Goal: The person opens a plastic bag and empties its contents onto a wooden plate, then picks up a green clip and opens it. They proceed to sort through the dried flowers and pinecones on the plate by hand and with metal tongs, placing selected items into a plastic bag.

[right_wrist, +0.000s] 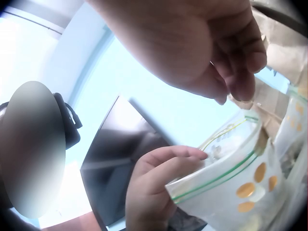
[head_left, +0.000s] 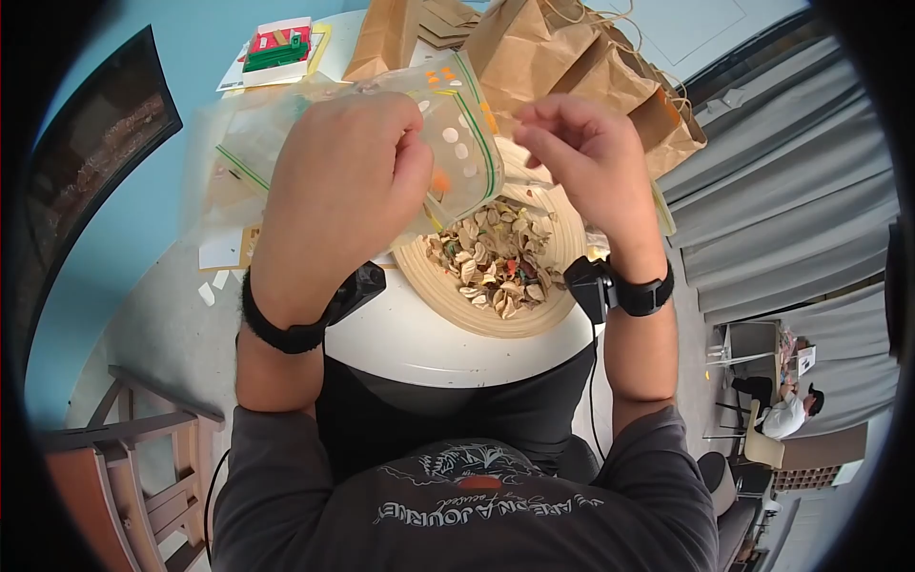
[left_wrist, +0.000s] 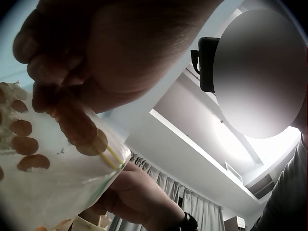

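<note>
My left hand [head_left: 348, 172] grips the edge of a clear zip bag [head_left: 467, 167] with a green zip line and pale dots. The left wrist view shows its fingers [left_wrist: 45, 67] at the bag's upper edge. In the right wrist view the bag's mouth [right_wrist: 236, 132] gapes. To the right of the bag, my right hand [head_left: 596, 167] is raised, fingers loosely bent and holding nothing visible; its fingertips [right_wrist: 243, 91] hang just above the mouth. Below both hands sits a round, pale ridged plate [head_left: 434, 300] bearing dried petals and leaves [head_left: 496, 262], partly hidden by the bag.
Brown paper bags [head_left: 534, 48] stand at the table's back. A red and green box [head_left: 278, 50] lies at back left, and more clear plastic [head_left: 214, 186] spreads at left. A wooden chair [head_left: 133, 458] stands lower left; another person [head_left: 786, 415] sits far right.
</note>
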### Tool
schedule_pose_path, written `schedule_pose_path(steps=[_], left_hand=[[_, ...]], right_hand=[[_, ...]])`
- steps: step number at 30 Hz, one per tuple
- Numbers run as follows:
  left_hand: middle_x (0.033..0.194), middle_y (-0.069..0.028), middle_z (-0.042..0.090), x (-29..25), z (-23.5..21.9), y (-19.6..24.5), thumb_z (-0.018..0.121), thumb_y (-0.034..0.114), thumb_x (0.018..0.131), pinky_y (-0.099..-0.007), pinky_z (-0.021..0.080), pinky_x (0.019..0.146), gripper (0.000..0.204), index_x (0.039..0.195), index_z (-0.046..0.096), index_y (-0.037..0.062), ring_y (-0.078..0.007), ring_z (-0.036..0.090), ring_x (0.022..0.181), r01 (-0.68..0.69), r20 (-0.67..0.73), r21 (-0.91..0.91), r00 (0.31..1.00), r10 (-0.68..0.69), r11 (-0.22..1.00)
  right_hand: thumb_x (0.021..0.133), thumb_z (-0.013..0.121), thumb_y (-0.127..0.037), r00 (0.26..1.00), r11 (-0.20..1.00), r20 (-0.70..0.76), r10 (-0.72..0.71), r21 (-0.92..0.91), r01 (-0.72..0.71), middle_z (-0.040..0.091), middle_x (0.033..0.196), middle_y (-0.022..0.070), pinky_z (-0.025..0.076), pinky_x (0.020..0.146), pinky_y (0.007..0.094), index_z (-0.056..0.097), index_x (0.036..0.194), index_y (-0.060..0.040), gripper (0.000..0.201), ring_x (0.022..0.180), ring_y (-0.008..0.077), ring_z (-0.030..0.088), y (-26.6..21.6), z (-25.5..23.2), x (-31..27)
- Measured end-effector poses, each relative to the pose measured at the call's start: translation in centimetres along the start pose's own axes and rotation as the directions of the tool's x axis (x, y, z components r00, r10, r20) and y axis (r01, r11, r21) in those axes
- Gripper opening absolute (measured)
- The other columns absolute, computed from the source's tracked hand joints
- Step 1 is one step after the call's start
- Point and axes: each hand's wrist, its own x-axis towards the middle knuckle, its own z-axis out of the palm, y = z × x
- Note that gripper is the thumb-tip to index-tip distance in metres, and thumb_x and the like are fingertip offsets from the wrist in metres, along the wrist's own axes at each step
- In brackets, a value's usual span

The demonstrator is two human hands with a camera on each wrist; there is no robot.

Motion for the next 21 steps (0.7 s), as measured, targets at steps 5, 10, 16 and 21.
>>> schedule_pose_path(steps=[5,10,16,21], left_hand=[[0.076,-0.0139,0.070,0.0,-0.2,-0.6,0.066,0.009,0.093,-0.0371,0.050,0.062,0.014,0.097,0.072,-0.0026,-0.0247,0.066,0.064,-0.003,0.025,0.046,1.000,0.002,0.999],[0.080,-0.0252,0.065,0.0,0.1,0.1,0.064,0.007,0.091,-0.0532,0.050,0.074,0.016,0.081,0.061,-0.0058,-0.0451,0.065,0.081,0.048,-0.009,-0.043,0.999,-0.048,0.998],[0.082,-0.0230,0.067,-0.1,0.0,0.2,0.067,0.009,0.092,-0.0520,0.051,0.075,0.017,0.082,0.062,-0.0048,-0.0436,0.065,0.083,0.008,-0.033,0.017,0.999,-0.007,1.000],[0.067,-0.0103,0.062,0.1,0.0,-0.2,0.072,0.016,0.094,-0.0358,0.043,0.057,0.018,0.101,0.074,-0.0012,-0.0184,0.055,0.057,0.038,0.012,0.015,0.999,-0.039,0.999]], right_hand=[[0.089,0.074,-0.010,0.878,0.795,0.332,0.344,-0.601,-0.084,0.077,0.087,0.0188,0.059,0.077,0.0383,0.081,0.106,-0.0006,0.020,0.082,0.0278,0.076,4.3,-0.9,-1.9],[0.086,0.075,-0.012,0.919,0.799,0.292,0.267,-0.600,-0.041,0.077,0.088,0.0189,0.057,0.075,0.0392,0.080,0.117,-0.0040,0.032,0.079,0.0281,0.074,8.7,0.1,-3.9],[0.085,0.077,-0.012,0.919,0.766,0.304,0.250,-0.642,0.005,0.077,0.093,0.0208,0.059,0.079,0.0418,0.080,0.114,-0.0028,0.031,0.084,0.0337,0.075,9.6,0.7,-4.3],[0.084,0.078,-0.014,0.925,0.746,0.275,0.261,-0.666,-0.013,0.077,0.094,0.0221,0.058,0.081,0.0426,0.080,0.108,-0.0003,0.028,0.087,0.0358,0.075,9.7,1.1,-4.2]])
